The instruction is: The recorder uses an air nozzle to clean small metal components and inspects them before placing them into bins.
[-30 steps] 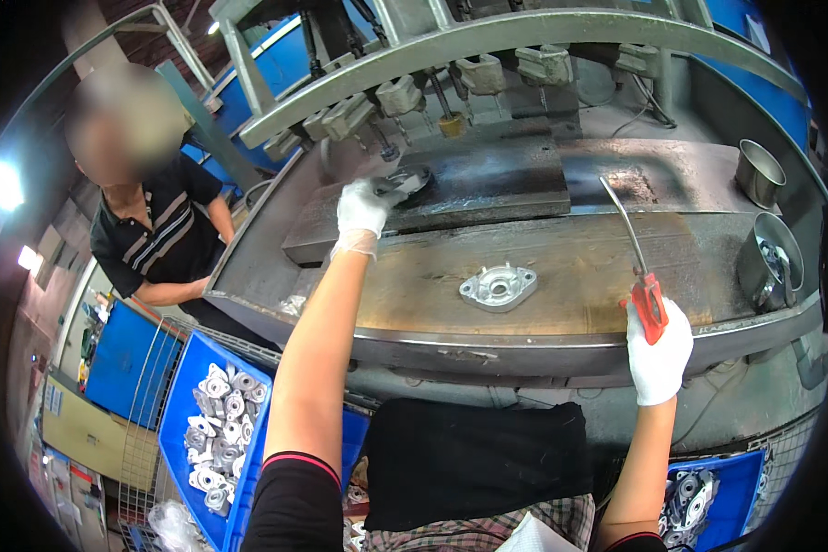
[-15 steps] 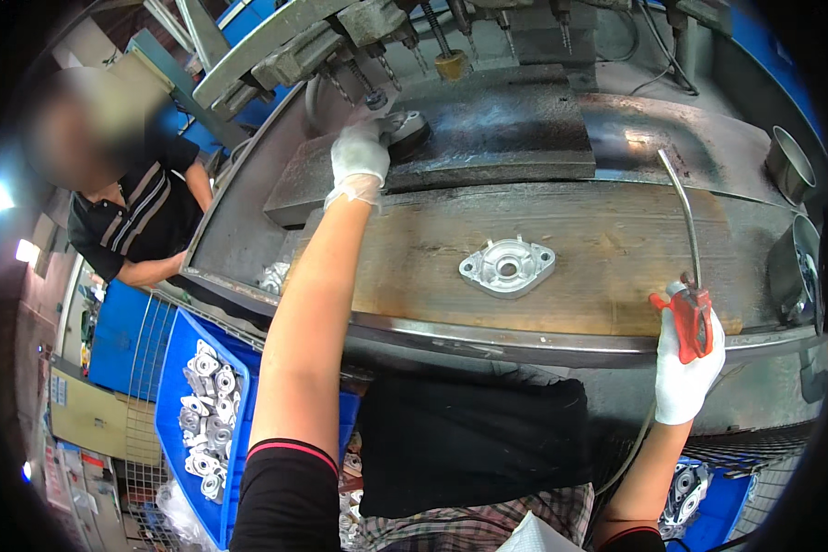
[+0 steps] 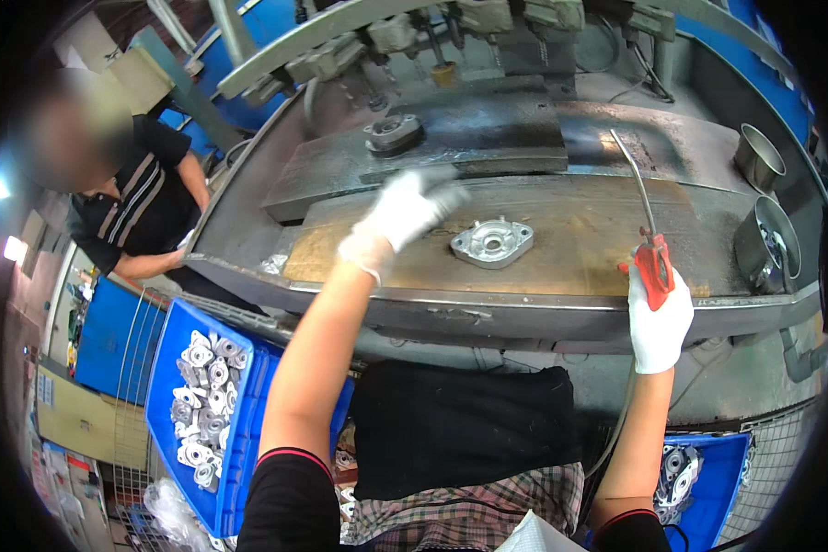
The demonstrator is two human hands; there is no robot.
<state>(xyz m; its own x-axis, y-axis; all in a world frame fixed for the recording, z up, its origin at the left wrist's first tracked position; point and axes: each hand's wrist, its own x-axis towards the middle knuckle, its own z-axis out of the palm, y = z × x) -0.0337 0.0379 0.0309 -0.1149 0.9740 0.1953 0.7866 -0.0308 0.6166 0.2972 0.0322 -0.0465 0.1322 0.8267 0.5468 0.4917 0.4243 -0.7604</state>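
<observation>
My left hand (image 3: 405, 213), in a white glove, hovers above the wooden board (image 3: 340, 267); its fingers are smeared by motion, so I cannot tell whether it holds anything. Just to its right a silver metal casting (image 3: 492, 244) lies flat on the board, with a round centre hole and an ear at each end. Behind the hand, a dark flange-shaped piece (image 3: 393, 134) sits on the thick steel block (image 3: 488, 138). At the front right, my gloved right hand (image 3: 661, 322) is closed round a red air blow gun (image 3: 654, 270), its long bent metal nozzle pointing up and away.
A row of drill spindles (image 3: 443, 72) hangs over the block. Two metal cups (image 3: 760, 158) stand at the right. A blue bin (image 3: 161, 386) of castings is at the lower left, another blue bin (image 3: 722, 478) at the lower right. A person (image 3: 138, 198) stands at the left.
My left hand has come away from the dark piece on the steel block, moving nearer and rightward toward the silver casting. My right hand still grips the air blow gun. The view has shifted slightly.
</observation>
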